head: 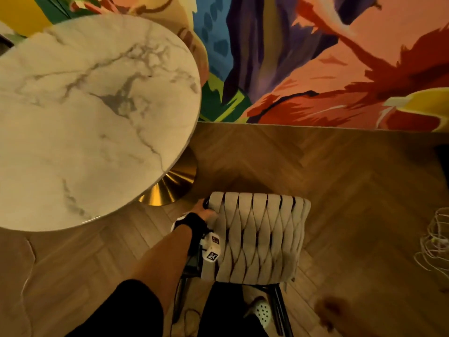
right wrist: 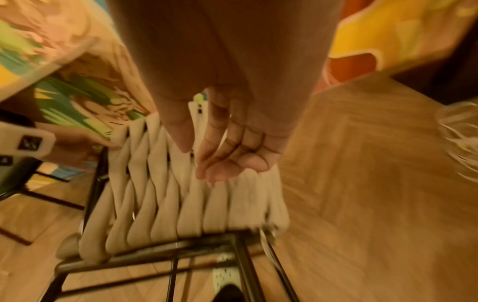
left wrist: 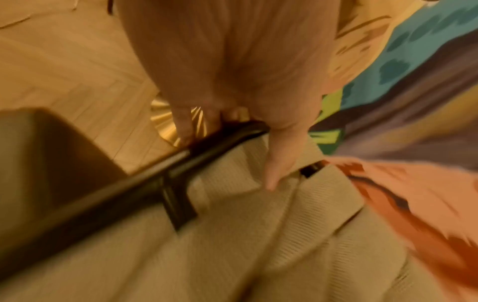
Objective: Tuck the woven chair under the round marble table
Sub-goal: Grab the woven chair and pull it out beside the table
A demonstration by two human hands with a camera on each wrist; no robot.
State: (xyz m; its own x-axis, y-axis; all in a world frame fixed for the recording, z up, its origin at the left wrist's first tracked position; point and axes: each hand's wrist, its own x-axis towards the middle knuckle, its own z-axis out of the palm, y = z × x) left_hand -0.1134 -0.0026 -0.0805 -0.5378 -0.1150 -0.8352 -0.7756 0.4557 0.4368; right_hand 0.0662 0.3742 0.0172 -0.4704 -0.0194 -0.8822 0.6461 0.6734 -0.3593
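The woven chair (head: 260, 237) has a beige strap back on a black metal frame and stands on the floor right of the round marble table (head: 85, 117). The table's gold base (head: 170, 188) shows beneath the rim. My left hand (head: 206, 210) grips the top left corner of the chair back. In the left wrist view its fingers (left wrist: 183, 126) curl over the black frame bar and the thumb lies on the beige weave (left wrist: 258, 235). My right hand (right wrist: 222, 159) hangs just behind the chair back (right wrist: 186, 200), fingers loosely curled and holding nothing. It is a blur low on the right (head: 332, 310).
A colourful mural wall (head: 315, 57) runs behind the table and chair. A herringbone wood floor (head: 340, 178) lies open right of the chair. A white wire object (head: 437, 244) stands at the right edge. My foot in a white perforated shoe (head: 262, 311) is under the chair's back.
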